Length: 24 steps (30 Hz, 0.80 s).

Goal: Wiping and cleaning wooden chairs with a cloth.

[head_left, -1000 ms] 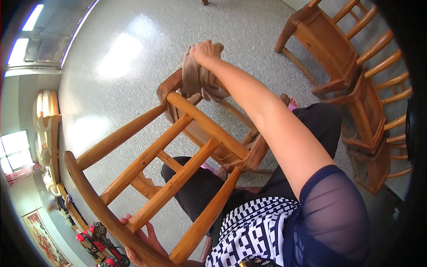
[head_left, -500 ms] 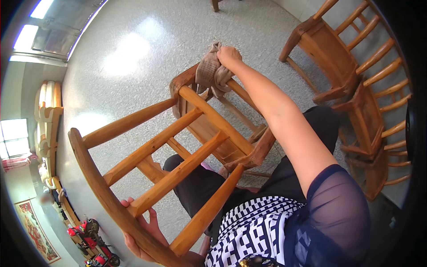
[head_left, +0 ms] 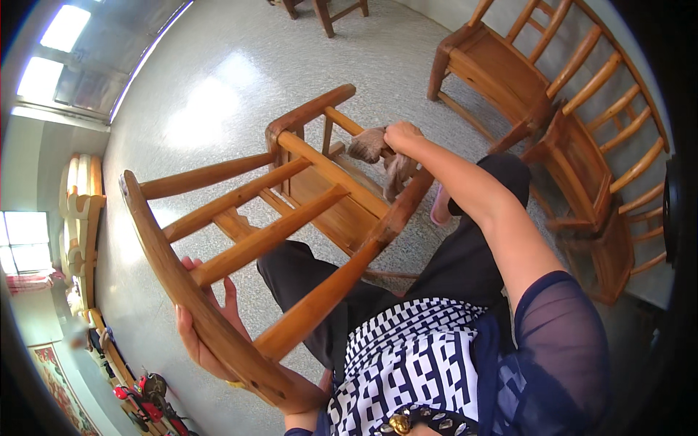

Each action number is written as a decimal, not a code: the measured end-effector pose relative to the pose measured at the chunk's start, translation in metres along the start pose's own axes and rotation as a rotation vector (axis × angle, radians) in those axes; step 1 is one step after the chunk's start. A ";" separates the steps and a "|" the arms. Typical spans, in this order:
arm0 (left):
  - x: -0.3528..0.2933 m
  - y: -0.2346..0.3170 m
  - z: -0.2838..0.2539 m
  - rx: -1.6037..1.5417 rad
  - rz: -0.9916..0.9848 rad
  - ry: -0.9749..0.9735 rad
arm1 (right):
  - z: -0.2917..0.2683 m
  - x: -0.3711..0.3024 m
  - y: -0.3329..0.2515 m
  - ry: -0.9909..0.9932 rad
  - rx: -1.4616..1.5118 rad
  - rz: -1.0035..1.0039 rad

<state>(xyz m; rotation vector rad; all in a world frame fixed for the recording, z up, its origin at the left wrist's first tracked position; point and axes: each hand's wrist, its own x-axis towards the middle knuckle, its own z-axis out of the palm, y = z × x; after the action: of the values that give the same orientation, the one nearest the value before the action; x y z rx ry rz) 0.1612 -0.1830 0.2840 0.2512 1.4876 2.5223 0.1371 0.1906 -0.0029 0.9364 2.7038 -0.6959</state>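
Observation:
A brown wooden chair [head_left: 336,212] lies tipped between my knees, its legs pointing away and its spindled back toward me. My left hand [head_left: 211,320] is wrapped round the curved top rail [head_left: 169,272] of the backrest, with the thumb and fingers on either side. In my right hand [head_left: 403,136] is a greyish-brown cloth [head_left: 369,145], pressed round a rung between the far legs. Part of the cloth hangs down below the rung, near the right-hand leg.
More wooden chairs [head_left: 502,69] stand in a row along the right wall. Another piece of wooden furniture [head_left: 327,14] shows its legs at the top. Along the left wall are a wooden bench [head_left: 86,211] and a red wheeled vehicle [head_left: 149,396]. The speckled grey floor [head_left: 240,116] lies around.
My right hand and the cloth have moved from the chair's far left corner down and rightward along the rung. The chair has turned slightly; my left hand still holds the top rail.

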 end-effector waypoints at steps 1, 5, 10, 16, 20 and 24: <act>0.001 0.000 0.000 -0.005 0.002 -0.012 | -0.001 -0.011 0.007 -0.013 -0.041 0.004; -0.001 0.005 0.001 0.001 -0.010 0.032 | -0.003 -0.043 0.011 -0.088 -0.111 0.010; -0.003 0.009 0.004 0.043 -0.021 0.062 | -0.024 -0.057 0.001 -0.107 -0.307 -0.172; -0.004 0.007 0.005 0.108 0.006 0.055 | -0.071 -0.070 -0.006 0.089 0.062 -0.308; -0.005 0.006 0.008 0.130 0.040 0.067 | -0.137 -0.110 -0.010 -0.032 1.108 -0.336; -0.002 0.005 0.001 0.105 0.036 0.083 | -0.185 -0.200 -0.049 0.106 1.499 -0.361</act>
<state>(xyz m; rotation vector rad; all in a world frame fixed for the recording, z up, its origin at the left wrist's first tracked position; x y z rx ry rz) 0.1632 -0.1850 0.2888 0.1930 1.6639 2.5138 0.2565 0.1414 0.2412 0.5737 2.0363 -2.9093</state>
